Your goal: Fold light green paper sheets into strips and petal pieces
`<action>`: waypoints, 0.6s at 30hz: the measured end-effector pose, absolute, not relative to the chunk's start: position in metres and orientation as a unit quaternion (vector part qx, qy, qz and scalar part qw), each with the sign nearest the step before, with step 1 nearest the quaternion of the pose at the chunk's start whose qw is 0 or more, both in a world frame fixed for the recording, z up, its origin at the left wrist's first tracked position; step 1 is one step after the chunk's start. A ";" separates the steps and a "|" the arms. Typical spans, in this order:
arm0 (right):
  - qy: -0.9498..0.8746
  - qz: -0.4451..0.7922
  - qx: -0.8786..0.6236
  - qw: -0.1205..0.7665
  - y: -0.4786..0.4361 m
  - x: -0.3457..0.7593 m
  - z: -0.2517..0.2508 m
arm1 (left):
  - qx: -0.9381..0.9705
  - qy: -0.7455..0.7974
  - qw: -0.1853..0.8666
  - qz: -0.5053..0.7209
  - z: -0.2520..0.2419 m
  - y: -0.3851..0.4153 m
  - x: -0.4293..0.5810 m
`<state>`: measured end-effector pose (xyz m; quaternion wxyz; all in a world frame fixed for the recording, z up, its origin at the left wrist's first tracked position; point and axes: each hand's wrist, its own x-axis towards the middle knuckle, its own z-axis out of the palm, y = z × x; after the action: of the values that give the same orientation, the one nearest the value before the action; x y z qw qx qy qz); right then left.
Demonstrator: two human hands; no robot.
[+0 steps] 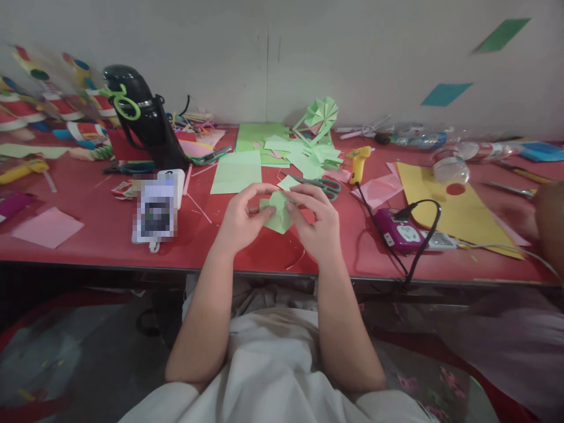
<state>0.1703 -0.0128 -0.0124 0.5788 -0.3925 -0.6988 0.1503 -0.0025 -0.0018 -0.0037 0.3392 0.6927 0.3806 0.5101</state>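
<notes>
Between both hands is a small folded piece of light green paper (pixel 281 218), held above the red table near its front edge. My left hand (pixel 247 216) pinches its left side with thumb and fingers. From the other side, my right hand (pixel 315 214) grips the right part, thumb on the near face. Just behind the fingers lie a small pale green paper square (pixel 288 182) and a pair of scissors (pixel 328 187) with dark handles. A larger light green sheet (pixel 237 172) rests flat to the left, and a green folded-paper wheel model (pixel 321 117) stands farther back.
A black bottle (pixel 143 114) and a phone (pixel 155 208) stand at left. To the right are a yellow glue gun (pixel 360 164), a purple power socket box (pixel 399 229) with cables, yellow paper (pixel 449 202) and a plastic bottle (pixel 452 167). Another person's arm (pixel 550 226) reaches in at far right.
</notes>
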 end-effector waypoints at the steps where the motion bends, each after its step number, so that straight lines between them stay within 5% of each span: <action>1: -0.697 0.157 -0.395 0.578 -0.013 0.170 -0.012 | 0.693 0.381 0.338 0.511 -0.004 -0.002 -0.003; 18: -0.654 0.269 -0.396 0.585 -0.017 0.171 -0.010 | 0.666 0.358 0.437 0.487 -0.004 -0.005 -0.004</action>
<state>0.1707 -0.0169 -0.0102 0.5849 -0.3964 -0.6543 0.2695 -0.0035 -0.0050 -0.0041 0.4369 0.6662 0.3576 0.4873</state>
